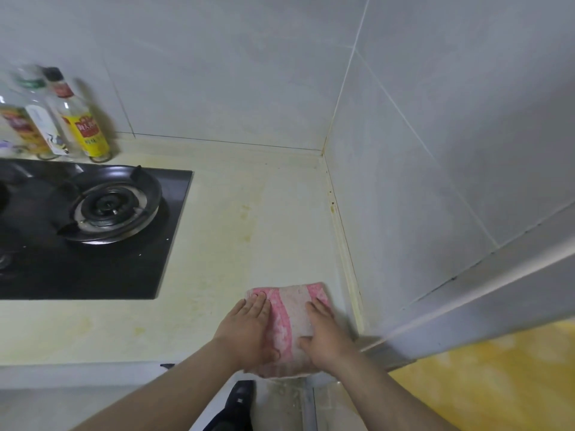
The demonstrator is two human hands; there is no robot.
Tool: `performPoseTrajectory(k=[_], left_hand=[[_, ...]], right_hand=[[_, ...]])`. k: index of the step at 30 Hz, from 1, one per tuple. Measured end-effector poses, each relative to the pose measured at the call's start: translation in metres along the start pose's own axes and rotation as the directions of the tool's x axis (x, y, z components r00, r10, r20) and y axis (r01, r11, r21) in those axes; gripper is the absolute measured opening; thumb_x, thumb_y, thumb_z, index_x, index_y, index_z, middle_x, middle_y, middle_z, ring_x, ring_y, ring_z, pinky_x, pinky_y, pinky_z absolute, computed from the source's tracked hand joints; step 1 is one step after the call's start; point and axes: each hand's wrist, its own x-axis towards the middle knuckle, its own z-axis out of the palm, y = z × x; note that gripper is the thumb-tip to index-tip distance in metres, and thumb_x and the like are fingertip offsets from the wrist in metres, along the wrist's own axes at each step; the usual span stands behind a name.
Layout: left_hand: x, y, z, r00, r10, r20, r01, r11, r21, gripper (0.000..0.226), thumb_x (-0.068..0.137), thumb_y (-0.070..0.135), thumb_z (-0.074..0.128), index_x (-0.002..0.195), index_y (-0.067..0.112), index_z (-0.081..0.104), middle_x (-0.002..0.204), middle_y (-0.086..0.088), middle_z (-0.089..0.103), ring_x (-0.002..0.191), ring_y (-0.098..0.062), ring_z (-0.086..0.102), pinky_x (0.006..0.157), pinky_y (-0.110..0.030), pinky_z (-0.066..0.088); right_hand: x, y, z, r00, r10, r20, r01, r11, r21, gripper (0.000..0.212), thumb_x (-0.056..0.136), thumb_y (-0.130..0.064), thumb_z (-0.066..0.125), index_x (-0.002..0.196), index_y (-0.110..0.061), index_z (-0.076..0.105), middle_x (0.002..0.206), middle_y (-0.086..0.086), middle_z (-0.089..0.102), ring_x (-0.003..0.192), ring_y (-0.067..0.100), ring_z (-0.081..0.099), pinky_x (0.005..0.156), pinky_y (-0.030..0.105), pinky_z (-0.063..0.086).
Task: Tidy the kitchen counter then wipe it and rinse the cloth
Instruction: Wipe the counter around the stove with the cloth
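Down near the front right corner of the pale yellowish surface, a pink and white cloth is lying flat, folded into a rough rectangle, with its near end hanging slightly past the front edge. Both hands are pressing on it from above. The left hand is resting on the cloth's left side with its fingers straight and close together, their tips reaching toward the far left corner of the cloth; the grip there is flat and apart, not curled round anything. The right hand is lying on the cloth's right side, fingers likewise stretched forward and flat, with the thumb angling inward across the cloth's middle; this grip too is spread and only pressing. A strip of cloth is showing between the two hands. Just to the right of the cloth, the surface is meeting a grey tiled wall along a stained seam. Well to the left, a black gas hob is sitting set into the surface, with one round burner in view. Behind the hob, against the back wall, several bottles are standing upright, blurred, one with a yellow label.
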Motion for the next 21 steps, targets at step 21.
performPoseTrajectory(k=[21], left_hand=[[-0.029,0.032,0.015,0.989,-0.139,0.059,0.134,0.988,0.074,0.072,0.099,0.023,0.031,0.150,-0.004,-0.012,0.158,-0.025,-0.015,0.148,-0.036,-0.011,0.122,-0.042,0.001]], right_hand=[[-0.018,0.016,0.010,0.981,-0.187,-0.050,0.185,0.982,-0.033,0.058,0.099,-0.018,0.053,0.152,-0.017,0.032,0.163,-0.005,0.014,0.149,0.007,0.011,0.111,0.007,-0.001]])
